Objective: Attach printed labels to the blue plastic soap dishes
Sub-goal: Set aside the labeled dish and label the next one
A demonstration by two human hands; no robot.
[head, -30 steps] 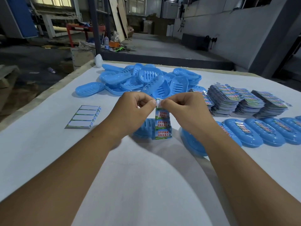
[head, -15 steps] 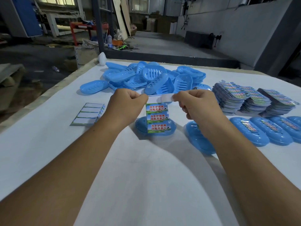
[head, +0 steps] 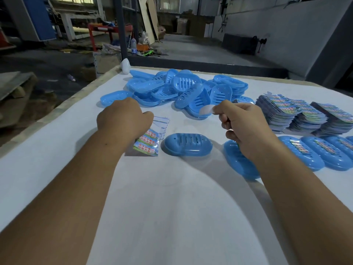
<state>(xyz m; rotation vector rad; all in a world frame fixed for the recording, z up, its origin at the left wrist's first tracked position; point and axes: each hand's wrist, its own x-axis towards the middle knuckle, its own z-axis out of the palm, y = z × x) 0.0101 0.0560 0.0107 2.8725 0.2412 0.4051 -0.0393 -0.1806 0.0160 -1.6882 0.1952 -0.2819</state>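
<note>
A blue soap dish (head: pixel 188 144) lies upside down on the white table, between my two hands. My left hand (head: pixel 124 119) holds a printed label sheet (head: pixel 148 143) to the left of that dish, above a small stack of used backing sheets (head: pixel 162 124). My right hand (head: pixel 241 121) is raised to the right of the dish and pinches a peeled label (head: pixel 207 109), seen pale from its back. Under my right wrist lies another blue dish (head: pixel 236 161).
A heap of unlabelled blue dishes (head: pixel 183 88) fills the back of the table (head: pixel 172 207). Stacks of label sheets (head: pixel 305 113) stand at the right. A row of labelled dishes (head: pixel 313 152) lies in front of them. The table's left edge (head: pixel 63 108) drops to the floor.
My hands have parted: the right pulled a label off and moved right, the left carried the sheet leftwards and down to the backing stack. The dish that was behind the sheet is now uncovered.
</note>
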